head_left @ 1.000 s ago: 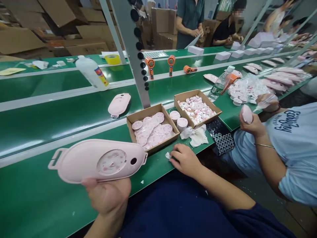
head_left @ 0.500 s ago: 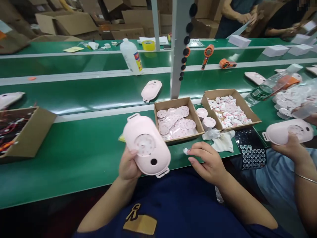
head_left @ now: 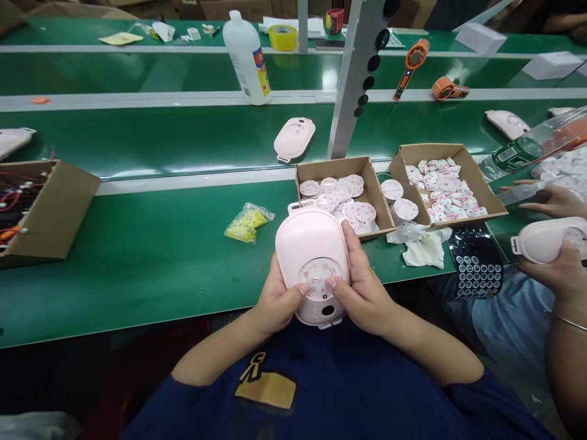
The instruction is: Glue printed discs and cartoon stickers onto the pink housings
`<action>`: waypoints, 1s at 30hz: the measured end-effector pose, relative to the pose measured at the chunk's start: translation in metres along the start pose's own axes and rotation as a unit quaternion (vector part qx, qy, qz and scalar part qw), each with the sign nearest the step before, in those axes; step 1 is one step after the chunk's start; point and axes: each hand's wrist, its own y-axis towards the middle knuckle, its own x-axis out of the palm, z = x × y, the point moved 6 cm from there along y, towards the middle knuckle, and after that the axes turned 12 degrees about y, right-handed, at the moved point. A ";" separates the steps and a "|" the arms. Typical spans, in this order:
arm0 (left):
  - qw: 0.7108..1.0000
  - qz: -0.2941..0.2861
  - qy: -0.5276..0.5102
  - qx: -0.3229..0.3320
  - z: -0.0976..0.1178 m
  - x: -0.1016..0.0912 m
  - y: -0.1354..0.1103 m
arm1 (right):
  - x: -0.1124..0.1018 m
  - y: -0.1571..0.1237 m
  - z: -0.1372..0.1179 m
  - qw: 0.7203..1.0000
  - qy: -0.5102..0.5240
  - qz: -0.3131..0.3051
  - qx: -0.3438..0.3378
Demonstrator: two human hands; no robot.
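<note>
A pink oval plastic casing is gripped from both sides in front of my chest. My left hand wraps its left edge, thumb at the rim of the round patterned disc set in its face. Around the right edge is my right hand, its thumb pressing on that disc. Below the disc the casing has a dark oval spot. Whether the small white piece is under a thumb is hidden. Just behind stands a cardboard box of round patterned discs.
A bag of yellow bits lies left of the casing. At right are stacked discs, a box of small white-and-pink pieces, a white cloth and a black sticker sheet. A metal post rises behind. A co-worker's hand holds another casing.
My right hand has moved left from beside the box and now grips the casing. The casing has shifted right and lower. The small white piece between my right fingers is out of sight.
</note>
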 end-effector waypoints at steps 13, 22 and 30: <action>0.997 0.028 0.077 -0.008 0.007 -0.005 -0.001 | 0.003 -0.002 -0.006 0.996 -0.047 -0.040 -0.057; 0.987 0.148 0.051 -0.039 0.014 -0.032 0.018 | -0.137 -0.050 0.037 0.812 -0.362 0.435 -0.142; 0.986 0.059 0.150 -0.042 0.011 -0.010 0.022 | -0.155 -0.039 0.040 0.859 -0.317 0.386 -0.110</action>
